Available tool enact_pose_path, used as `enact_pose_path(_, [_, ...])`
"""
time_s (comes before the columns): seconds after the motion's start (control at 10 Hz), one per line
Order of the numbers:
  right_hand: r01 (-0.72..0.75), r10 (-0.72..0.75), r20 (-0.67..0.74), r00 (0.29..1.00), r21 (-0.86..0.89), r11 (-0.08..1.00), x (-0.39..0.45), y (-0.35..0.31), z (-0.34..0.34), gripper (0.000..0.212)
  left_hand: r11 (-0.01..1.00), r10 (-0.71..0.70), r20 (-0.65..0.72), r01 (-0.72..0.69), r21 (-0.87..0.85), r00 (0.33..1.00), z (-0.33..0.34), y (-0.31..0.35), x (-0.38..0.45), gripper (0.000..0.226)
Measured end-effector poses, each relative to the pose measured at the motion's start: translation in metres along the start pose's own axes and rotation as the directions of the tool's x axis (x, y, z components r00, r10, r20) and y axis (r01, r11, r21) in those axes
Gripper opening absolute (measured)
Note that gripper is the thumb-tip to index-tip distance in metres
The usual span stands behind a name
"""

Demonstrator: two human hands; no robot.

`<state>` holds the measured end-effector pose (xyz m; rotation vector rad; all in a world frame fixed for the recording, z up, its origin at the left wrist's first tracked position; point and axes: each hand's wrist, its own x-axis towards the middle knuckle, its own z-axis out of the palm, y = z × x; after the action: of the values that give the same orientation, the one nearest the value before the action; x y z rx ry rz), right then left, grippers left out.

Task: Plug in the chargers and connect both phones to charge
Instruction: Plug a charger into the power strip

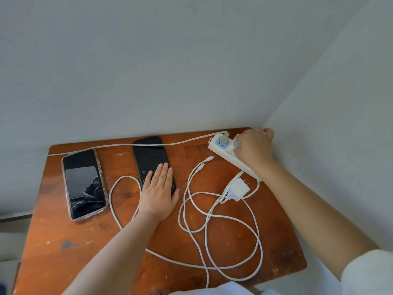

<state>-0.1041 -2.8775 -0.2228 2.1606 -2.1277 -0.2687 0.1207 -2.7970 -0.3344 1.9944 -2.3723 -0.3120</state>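
our right hand (254, 149) had a tight grip on a charger (232, 148), pushing it into the power strip (217, 146). our left hand (159, 189) lay flat and open on one phone (152, 160) so it stayed put on the desk (85, 241). the other charger (239, 189) waited beside the strip.

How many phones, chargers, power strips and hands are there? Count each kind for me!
Phones: 2, the cased phone and the black phone
Chargers: 2, the loose charger and the one in the right hand
Power strips: 1, the strip
Hands: 2, with the left hand flat on the black phone
Total: 7
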Motion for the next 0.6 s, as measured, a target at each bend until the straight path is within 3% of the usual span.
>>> enact_pose_path(0.3, [0.029, -0.03, 0.014, 0.999, 0.074, 0.997, -0.004, -0.005, 0.001, 0.032, 1.0, -0.005, 0.008, 0.006, -0.006, 1.0, -0.001, 0.0, 0.0, 0.064])
enact_pose_path(0.6, [0.072, -0.073, 0.086, 0.994, 0.008, 0.997, 0.014, 0.001, -0.004, 0.027, 1.0, 0.0, 0.008, 0.0, -0.021, 1.0, -0.004, 0.0, 0.0, 0.063])
